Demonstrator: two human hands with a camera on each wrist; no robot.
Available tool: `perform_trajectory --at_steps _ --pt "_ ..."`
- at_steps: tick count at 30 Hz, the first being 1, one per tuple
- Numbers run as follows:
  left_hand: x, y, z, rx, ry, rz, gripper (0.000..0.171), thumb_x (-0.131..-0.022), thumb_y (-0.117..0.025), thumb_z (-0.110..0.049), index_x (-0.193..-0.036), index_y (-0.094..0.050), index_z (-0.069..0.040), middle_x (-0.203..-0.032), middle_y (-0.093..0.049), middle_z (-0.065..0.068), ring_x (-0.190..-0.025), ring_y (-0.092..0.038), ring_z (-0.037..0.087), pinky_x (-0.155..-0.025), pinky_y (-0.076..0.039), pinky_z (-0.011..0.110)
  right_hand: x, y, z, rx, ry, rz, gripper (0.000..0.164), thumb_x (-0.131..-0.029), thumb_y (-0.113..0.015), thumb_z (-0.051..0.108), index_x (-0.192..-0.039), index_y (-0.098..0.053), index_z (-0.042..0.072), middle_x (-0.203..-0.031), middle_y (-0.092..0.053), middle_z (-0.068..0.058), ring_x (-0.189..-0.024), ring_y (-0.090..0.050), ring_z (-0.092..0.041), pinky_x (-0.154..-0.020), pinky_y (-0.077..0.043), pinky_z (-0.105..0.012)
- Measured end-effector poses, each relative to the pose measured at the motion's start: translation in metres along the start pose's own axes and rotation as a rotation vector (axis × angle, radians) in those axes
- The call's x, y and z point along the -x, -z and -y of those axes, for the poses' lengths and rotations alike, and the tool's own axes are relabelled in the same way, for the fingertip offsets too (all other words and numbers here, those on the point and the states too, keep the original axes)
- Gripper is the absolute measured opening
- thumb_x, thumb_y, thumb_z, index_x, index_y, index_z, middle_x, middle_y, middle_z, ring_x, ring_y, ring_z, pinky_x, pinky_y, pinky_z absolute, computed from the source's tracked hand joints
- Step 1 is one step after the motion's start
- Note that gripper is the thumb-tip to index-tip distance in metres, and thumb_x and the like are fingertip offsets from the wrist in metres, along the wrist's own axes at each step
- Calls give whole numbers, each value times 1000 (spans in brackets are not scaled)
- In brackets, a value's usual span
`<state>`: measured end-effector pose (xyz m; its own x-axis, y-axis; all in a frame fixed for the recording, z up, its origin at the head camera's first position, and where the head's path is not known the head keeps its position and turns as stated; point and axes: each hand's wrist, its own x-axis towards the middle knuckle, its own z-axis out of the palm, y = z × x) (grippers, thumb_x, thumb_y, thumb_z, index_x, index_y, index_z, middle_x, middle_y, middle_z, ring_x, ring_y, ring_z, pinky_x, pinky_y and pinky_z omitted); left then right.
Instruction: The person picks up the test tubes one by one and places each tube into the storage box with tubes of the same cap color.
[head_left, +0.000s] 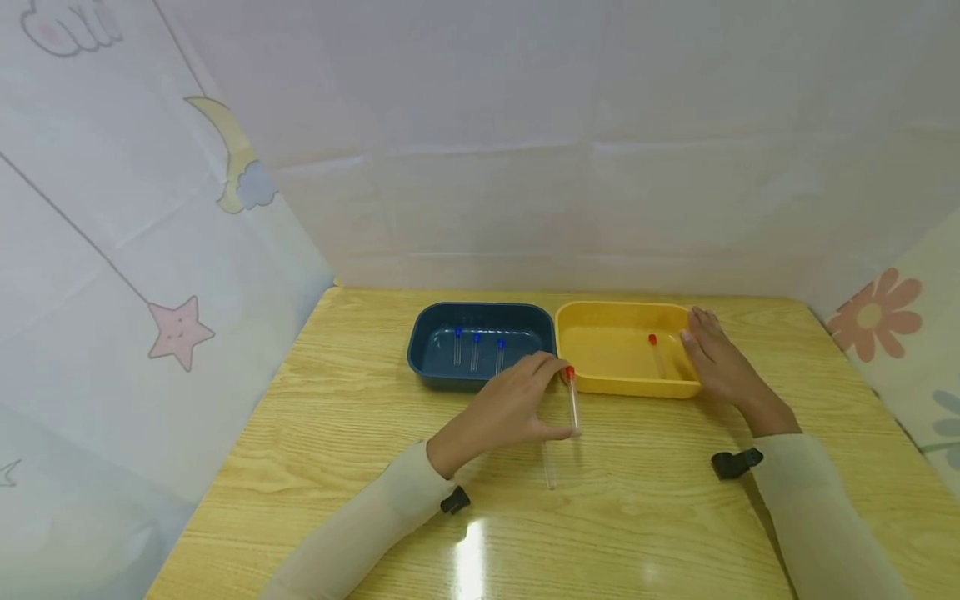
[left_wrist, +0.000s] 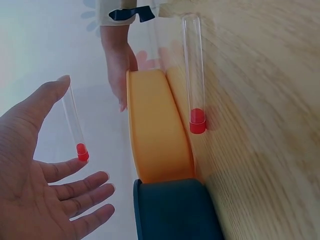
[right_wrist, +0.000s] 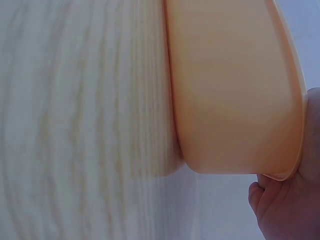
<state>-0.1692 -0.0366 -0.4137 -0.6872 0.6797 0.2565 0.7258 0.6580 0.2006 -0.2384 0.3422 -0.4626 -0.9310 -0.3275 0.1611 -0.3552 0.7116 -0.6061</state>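
Observation:
My left hand [head_left: 513,404] pinches a red-capped test tube [head_left: 573,404] by its two ends, thumb at the clear bottom and index finger at the cap. The tube is held above the table in front of the trays; the other fingers spread free in the left wrist view. Below that hand, a second red-capped test tube [left_wrist: 194,75] lies on the table, its cap hidden in the head view. My right hand [head_left: 716,362] holds the right end of the yellow tray [head_left: 630,387], thumb over the rim. Inside that tray lies one red-capped test tube [head_left: 656,354].
A dark blue tray [head_left: 442,382] stands against the yellow tray's left side, with three blue-capped test tubes [head_left: 476,352] in it. Both trays sit toward the back of the wooden table [head_left: 315,467]. A patterned cloth backdrop [head_left: 480,192] rises behind the table.

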Motion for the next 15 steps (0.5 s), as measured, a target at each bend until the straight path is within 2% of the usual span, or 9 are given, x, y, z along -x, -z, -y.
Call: perform_trajectory --at_steps 15 --pt "-6 0 1 7 46 15 89 -81 -75 -67 -145 -50 -11 -139 -53 4 -121 -55 18 -101 -50 32 0 -1 0 5 -13 -11 65 -114 -23 32 -155 -2 -13 -165 9 -28 -151 18 -42 -118 9 -62"
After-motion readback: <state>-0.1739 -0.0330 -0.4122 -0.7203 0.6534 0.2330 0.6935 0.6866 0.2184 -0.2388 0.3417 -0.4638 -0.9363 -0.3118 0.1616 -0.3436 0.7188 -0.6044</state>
